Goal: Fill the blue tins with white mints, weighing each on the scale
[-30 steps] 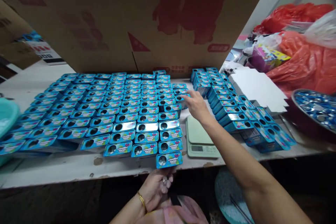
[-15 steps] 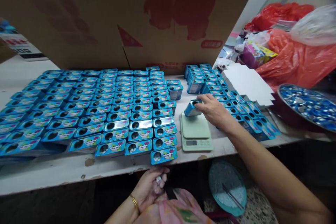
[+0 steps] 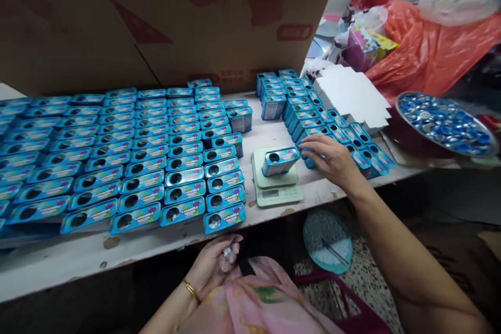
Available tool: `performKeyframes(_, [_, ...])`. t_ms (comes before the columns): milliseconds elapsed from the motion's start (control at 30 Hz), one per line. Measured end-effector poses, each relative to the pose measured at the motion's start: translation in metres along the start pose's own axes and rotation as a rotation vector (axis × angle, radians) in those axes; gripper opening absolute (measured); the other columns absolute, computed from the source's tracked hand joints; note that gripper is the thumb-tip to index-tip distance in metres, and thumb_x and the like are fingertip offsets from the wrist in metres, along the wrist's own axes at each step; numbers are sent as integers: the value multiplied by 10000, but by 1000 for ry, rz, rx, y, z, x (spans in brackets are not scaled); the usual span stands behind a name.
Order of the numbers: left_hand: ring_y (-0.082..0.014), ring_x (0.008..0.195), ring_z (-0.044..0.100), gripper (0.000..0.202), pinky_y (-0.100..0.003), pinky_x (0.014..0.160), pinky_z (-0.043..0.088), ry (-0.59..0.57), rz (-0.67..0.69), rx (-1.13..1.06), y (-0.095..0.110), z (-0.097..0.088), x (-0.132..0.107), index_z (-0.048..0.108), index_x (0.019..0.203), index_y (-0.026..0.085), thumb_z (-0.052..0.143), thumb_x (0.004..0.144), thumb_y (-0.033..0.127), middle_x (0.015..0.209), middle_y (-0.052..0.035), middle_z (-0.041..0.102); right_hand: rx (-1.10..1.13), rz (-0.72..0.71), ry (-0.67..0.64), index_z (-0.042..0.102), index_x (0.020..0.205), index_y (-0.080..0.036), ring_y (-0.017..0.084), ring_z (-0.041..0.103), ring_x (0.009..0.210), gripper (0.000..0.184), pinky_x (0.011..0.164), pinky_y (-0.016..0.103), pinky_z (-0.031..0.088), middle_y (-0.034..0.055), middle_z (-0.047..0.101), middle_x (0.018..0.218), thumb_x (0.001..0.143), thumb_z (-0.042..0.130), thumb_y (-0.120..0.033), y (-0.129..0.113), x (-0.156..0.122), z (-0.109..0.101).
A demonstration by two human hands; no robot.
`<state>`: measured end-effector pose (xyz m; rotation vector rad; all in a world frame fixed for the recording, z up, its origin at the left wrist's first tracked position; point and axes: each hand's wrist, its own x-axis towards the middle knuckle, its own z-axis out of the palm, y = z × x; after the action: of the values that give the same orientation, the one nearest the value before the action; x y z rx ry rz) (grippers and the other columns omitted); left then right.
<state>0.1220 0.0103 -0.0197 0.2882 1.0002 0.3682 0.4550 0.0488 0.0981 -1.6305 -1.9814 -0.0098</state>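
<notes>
A blue tin with a round hole in its lid stands upright on the pale green kitchen scale. Just right of that tin is my right hand, fingers loosely bent and apart, holding nothing. My left hand is curled palm up below the table edge, around a few small white candies. Rows of similar blue tins labelled "Caramelo Macizo" fill the table to the left; white pieces show through some front holes. Another group of blue tins stands right of the scale.
A large cardboard box walls off the back. To the right are white cardboard sheets, red plastic bags and a bowl of blue and silver lids. Below the table sits a turquoise basin with white pieces and a rod-like tool.
My right hand has let go of the blue tin, which now stands on the scale, and has drawn away to the right. The view has shifted; my left hand keeps its candies.
</notes>
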Motion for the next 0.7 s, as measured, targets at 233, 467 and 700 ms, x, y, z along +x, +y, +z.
performKeyframes(233, [-21,470,415,202,-116,354,241,45,-60,-22,0,6,4,598,868,90,583,702,205,642,-16,512,59,93,73,585,970,-216,178,529,945,192,858,341,415,44,587,981,817,468,-209,12,-19,2])
performKeyframes(467, [-22,489,440,199,-112,380,290,69,-73,-1,2,14,7,600,853,94,591,702,225,650,-12,516,199,197,100,510,1096,-236,181,556,896,292,831,365,435,36,587,994,805,490,-248,16,-25,15])
performKeyframes(700, [-21,499,444,210,-106,392,306,78,-87,16,2,19,10,595,852,102,593,705,253,650,-5,509,342,210,72,441,1169,-214,169,547,914,437,850,339,432,48,566,1038,754,567,-271,21,-28,32])
